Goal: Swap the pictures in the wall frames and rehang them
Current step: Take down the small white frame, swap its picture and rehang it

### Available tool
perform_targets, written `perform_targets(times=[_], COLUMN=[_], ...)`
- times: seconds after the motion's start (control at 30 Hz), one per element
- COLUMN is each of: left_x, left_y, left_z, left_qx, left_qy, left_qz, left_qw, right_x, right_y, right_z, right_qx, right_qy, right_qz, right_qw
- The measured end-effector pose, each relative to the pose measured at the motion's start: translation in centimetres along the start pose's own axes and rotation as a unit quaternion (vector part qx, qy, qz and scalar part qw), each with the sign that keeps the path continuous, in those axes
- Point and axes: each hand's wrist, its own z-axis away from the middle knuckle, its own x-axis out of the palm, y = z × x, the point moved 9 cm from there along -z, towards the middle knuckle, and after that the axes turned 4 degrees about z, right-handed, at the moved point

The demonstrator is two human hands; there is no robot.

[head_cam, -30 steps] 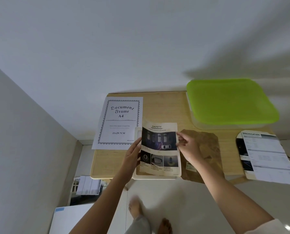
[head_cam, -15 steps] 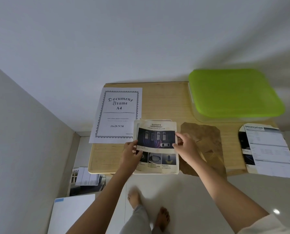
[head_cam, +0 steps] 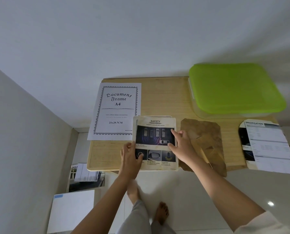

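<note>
A SAFETY picture (head_cam: 156, 141) with car photos lies flat on a white frame (head_cam: 153, 116), whose edge peeks out at the top, at the wooden table's front edge. My left hand (head_cam: 129, 157) pinches the picture's left edge, thumb on top. Fingertips of my right hand (head_cam: 183, 146) press on its right side, fingers straight. A brown backing board (head_cam: 206, 141) lies just to the right, partly under my right wrist. A "Document Frame A4" insert sheet (head_cam: 117, 110) lies to the upper left. At the far right, a SPECIFICATION picture (head_cam: 267, 146) overhangs the table's edge.
A clear box with a green lid (head_cam: 233, 88) stands at the table's (head_cam: 164, 97) back right, against the wall. On the floor at the left lie brochures (head_cam: 85, 178) and a white board (head_cam: 71, 211). My bare feet (head_cam: 162, 211) are on the tiles below.
The SAFETY picture, held raised and overhanging the table's front, has been moved back and laid flat on the white frame. Both hands moved with it.
</note>
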Motion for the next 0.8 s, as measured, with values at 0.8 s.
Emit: perform_targets(times=[0.8], left_x=[0.3], left_y=[0.0], left_z=[1.4], left_qx=[0.047], left_qy=[-0.002], left_qz=[-0.005], left_qw=[0.999], right_x=[2.5], right_y=[-1.4], right_z=[1.4], right_qx=[-0.026], right_qy=[-0.023], right_qz=[0.180], right_qw=[0.983])
